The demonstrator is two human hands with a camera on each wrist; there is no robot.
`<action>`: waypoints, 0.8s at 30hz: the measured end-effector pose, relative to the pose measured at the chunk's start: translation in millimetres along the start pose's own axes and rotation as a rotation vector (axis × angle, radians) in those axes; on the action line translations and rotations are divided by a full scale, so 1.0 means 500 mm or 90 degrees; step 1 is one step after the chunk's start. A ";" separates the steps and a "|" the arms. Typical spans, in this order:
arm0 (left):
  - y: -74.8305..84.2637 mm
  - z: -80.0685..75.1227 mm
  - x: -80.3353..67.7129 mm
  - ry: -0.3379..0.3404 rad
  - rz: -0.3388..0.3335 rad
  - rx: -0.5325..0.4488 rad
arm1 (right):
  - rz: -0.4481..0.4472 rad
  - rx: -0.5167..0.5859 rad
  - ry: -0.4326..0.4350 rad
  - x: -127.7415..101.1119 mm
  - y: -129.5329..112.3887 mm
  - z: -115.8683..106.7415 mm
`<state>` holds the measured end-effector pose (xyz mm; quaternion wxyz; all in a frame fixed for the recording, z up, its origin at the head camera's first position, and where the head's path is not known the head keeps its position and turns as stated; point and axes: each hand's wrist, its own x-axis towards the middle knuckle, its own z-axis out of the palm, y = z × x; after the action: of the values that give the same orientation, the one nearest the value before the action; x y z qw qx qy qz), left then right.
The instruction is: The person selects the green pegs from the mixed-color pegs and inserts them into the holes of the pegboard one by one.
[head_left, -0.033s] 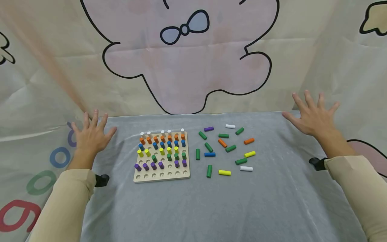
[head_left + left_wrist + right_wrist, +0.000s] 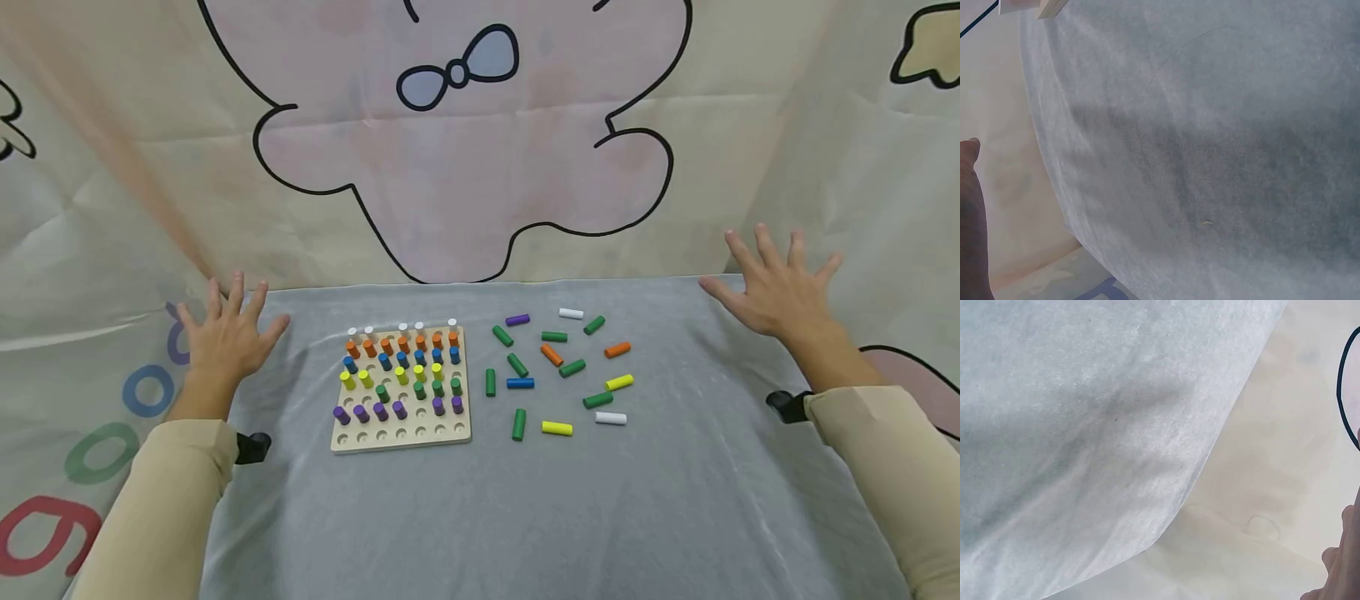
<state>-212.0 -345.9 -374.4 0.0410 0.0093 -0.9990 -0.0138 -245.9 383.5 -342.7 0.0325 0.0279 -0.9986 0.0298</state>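
Filling the pegboard [image 2: 401, 439] looks over halfway; loose pegs [image 2: 558, 371] at 3 o'clock remain, left hand [image 2: 225, 337] and right hand [image 2: 776, 292] grips spread, holding nothing.

Between the hands, a pale wooden pegboard [image 2: 401, 439] carries white, orange, blue, yellow, green and purple pegs; loose pegs [image 2: 558, 371] show the same colours on the grey-clothed tabletop [image 2: 525, 517].

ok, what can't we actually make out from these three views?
- Left hand: left wrist view shows only a sliver at the frame edge.
- Right hand: right wrist view cuts off all but fingertips at the corner.
- Peg board: only a corner shows in the left wrist view.
- Loose pegs: outside both wrist views.
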 end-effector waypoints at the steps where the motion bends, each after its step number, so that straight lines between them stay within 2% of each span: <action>1: 0.000 0.000 0.000 0.000 0.000 -0.001 | 0.000 0.000 0.000 -0.001 0.000 -0.001; 24: -0.016 0.015 -0.011 -0.011 0.013 0.009 | -0.024 -0.007 0.001 -0.006 -0.011 0.011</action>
<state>-206.9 -353.7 -382.4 0.0328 -0.0009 -0.9994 -0.0066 -242.9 378.0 -347.8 0.0339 0.0464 -0.9981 0.0235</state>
